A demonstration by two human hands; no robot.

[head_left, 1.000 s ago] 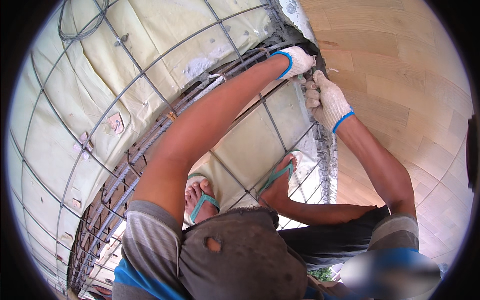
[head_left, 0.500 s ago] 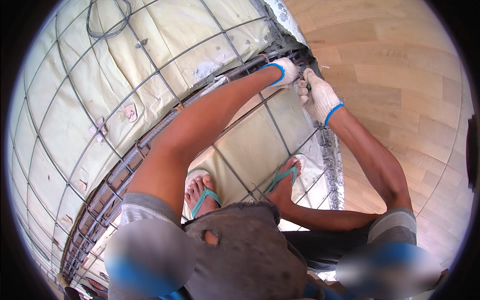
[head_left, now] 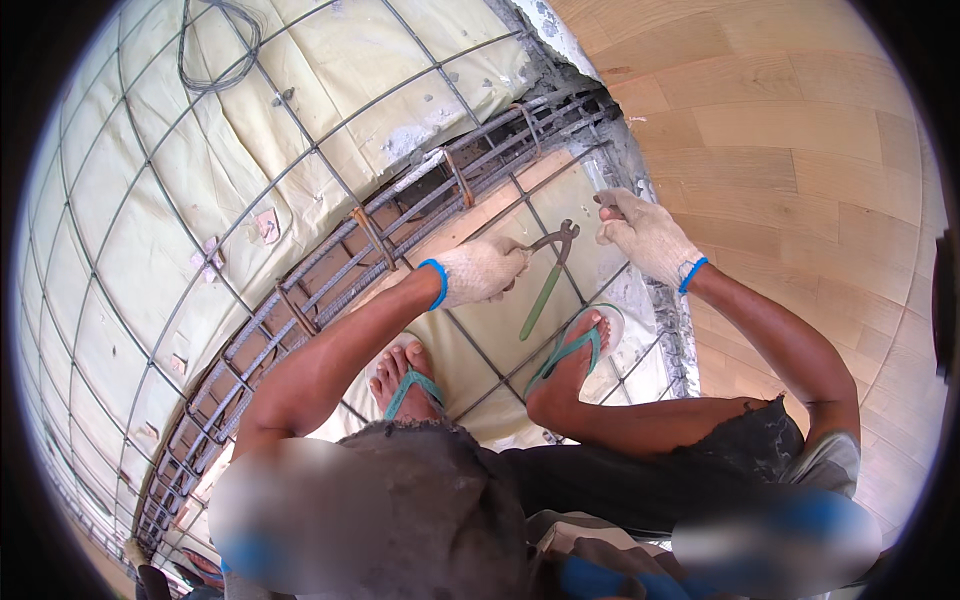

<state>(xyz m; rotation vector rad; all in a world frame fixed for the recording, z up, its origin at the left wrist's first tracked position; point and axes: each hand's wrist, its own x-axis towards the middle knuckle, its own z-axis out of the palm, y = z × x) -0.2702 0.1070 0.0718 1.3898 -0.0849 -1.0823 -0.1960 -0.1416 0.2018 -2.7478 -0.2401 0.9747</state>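
My left hand [head_left: 485,270], in a white knitted glove with a blue cuff, is closed around one handle of a pair of pincers [head_left: 566,236]. The other green handle hangs free, pointing down toward my feet. Across from the pincers' jaws is my right hand [head_left: 650,238], gloved the same way. Its fingers are curled together with a dark bit at the tips; what they hold, if anything, is too small to make out. Below both hands lies a steel bar mesh [head_left: 475,340] over pale sheeting. Beyond my left hand runs a rebar cage [head_left: 400,222] with rusty stirrups.
Wood-look panelling [head_left: 800,180] rises along the right, beside a rough concrete edge [head_left: 680,345]. A coil of wire [head_left: 222,75] rests on the mesh at the far left. My sandalled feet [head_left: 405,380] stand among the bars.
Both hands have drawn back from the far corner of the rebar cage, the left toward me and leftward. They are now apart, and the pincers show plainly in my left hand.
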